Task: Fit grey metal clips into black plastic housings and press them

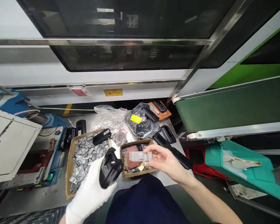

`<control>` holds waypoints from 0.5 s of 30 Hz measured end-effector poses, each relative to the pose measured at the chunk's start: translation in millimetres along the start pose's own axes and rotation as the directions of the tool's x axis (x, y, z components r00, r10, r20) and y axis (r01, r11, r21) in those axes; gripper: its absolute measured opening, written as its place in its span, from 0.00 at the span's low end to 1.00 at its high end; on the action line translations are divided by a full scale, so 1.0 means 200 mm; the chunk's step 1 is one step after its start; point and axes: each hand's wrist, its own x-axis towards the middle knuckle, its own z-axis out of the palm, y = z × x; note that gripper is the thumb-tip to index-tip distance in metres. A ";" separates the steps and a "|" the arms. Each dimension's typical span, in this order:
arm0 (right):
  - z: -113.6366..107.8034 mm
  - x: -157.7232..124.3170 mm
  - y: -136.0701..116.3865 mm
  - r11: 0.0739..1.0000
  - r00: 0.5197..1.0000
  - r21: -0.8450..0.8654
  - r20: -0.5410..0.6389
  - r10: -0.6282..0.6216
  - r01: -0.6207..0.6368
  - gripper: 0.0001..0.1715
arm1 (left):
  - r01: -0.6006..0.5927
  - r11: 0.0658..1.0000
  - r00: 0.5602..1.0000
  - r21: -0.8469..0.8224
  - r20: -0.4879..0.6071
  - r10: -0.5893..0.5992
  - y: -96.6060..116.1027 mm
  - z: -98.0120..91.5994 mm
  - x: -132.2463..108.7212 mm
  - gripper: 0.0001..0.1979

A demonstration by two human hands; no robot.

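In a white glove, my left hand (93,183) is closed round a black plastic housing (110,168), held tilted in front of me. Bare, my right hand (164,160) pinches a small grey clip-like part (140,156) at its right end between thumb and fingers. The grey part is above a small cardboard box (135,174) that contains a reddish-brown plate (132,157) and loose bits. To the left, a larger cardboard tray (68,174) is filled with small grey metal pieces (87,155), and a black part (102,137) lies on top of them.
Behind the boxes lie clear plastic bags (109,118) and a dark bag with a yellow label (136,119). Several black parts (168,134) rest at the right of the table. A green conveyor belt (233,105) and a teal bin (249,168) stand right; a blue machine (11,99) stands left.
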 end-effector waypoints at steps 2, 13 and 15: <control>-0.02 -0.12 -0.11 0.995 0.997 -0.058 0.009 -0.076 0.077 0.20 | -0.093 0.995 0.995 0.035 0.021 0.093 0.12 -0.01 0.06 0.31; -0.22 -0.26 -0.20 0.799 0.942 -0.503 0.129 -0.309 0.331 0.12 | -0.338 0.937 0.934 -0.083 0.088 0.345 0.60 -0.05 0.18 0.28; -0.26 -0.28 -0.21 0.699 0.913 -0.592 0.191 -0.362 0.401 0.13 | -0.314 0.939 0.930 -0.143 0.154 0.335 0.64 -0.05 0.19 0.30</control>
